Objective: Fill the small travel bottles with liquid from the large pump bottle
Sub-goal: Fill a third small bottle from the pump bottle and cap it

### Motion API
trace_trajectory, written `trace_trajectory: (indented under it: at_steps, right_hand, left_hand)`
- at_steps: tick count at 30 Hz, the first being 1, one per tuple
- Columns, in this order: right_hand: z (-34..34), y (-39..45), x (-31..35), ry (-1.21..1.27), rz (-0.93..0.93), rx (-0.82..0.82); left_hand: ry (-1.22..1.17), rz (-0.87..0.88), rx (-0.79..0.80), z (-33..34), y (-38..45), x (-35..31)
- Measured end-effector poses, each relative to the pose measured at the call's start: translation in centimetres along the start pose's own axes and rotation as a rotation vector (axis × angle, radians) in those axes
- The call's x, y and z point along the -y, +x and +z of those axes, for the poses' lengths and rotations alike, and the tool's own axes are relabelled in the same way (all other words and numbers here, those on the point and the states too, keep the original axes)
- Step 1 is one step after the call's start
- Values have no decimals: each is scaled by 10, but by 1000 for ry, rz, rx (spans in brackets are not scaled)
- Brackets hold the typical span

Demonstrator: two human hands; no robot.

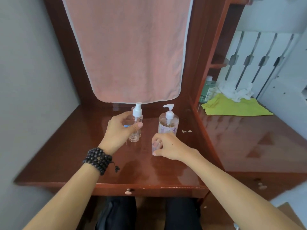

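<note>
A clear small travel bottle point(136, 128) with a white spray top stands on the glossy red-brown desk point(83, 155). My left hand point(119, 130) grips it round the middle, thumb in front. To its right stands the large pump bottle point(168, 122), clear with a white pump and a flowered label. In front of that bottle, my right hand point(167, 146) holds a small clear cap or cup point(155, 147) between thumb and fingers, just above the desk. A dark bead bracelet point(98, 160) wraps my left wrist.
A pink towel point(129, 47) hangs down the back panel above the bottles. On the right, behind a wooden divider, lie a yellow cloth point(235, 107), crumpled white tissue point(235, 92) and a green bottle point(207, 88). A drawer knob point(128, 191) sits below the desk's front edge.
</note>
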State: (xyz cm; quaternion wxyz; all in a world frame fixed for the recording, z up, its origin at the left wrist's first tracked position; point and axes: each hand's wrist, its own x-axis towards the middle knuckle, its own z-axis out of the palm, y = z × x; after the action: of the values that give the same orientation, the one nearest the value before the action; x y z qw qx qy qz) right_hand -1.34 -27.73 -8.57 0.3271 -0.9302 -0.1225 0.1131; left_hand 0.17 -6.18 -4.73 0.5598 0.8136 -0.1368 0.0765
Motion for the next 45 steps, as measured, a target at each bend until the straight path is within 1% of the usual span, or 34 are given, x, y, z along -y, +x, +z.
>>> trace_trajectory:
  at_steps: [5,8,10,12,13,16,19,20,22,23,25,28,29,31,33,36,38,40,42,43,45]
  right_hand:
    - [12,1,-2,-127,-1,64]
    - [-6,-1,6,-210,-9,96]
    - [-30,-5,21,-61,-44,18]
    - [-51,-6,36,140,-95,-121]
    - [-58,-5,41,177,-105,-183]
    - [-62,1,49,134,-149,-271]
    - [-58,4,44,97,-182,-322]
    - [-58,4,42,97,-187,-315]
    - [-57,5,34,114,-219,-268]
    - [-59,5,31,109,-238,-237]
    - [-66,2,29,60,-267,-145]
    - [-79,-3,35,-6,-245,-50]
    - [-81,-3,38,-7,-197,-55]
    - [-81,-2,40,-39,-126,-115]
    - [-80,-1,35,-64,-137,-121]
    - [-82,-6,36,-23,-177,11]
    - [-82,-7,39,19,-127,-5]
    - [-79,-4,38,-6,-148,-78]
    - [-78,-4,38,6,-187,-35]
    - [-78,-4,39,14,-179,-3]
    - [-76,-5,43,27,-112,-16]
  left_hand:
    - [-5,-35,15,5,-2,5]
    - [5,-55,33,7,-2,8]
    - [27,-49,46,9,-3,7]
    - [25,-31,46,13,-4,4]
    - [40,-3,45,15,-5,2]
    - [101,85,36,25,-6,-7]
    - [125,106,14,30,-4,-13]
    - [129,98,32,29,-3,-14]
    - [88,56,125,26,-2,-16]
    - [61,31,172,25,-2,-16]
    - [76,7,206,25,-1,-14]
    - [153,33,150,26,1,-14]
    - [170,37,134,26,2,-13]
    - [196,37,112,26,3,-13]
    - [227,40,98,25,4,-13]
    - [237,48,86,23,4,-13]
    - [231,49,84,23,4,-14]
    - [234,54,87,23,3,-16]
    - [231,59,82,23,2,-17]
    - [226,59,80,23,2,-17]
    - [232,65,88,23,2,-17]
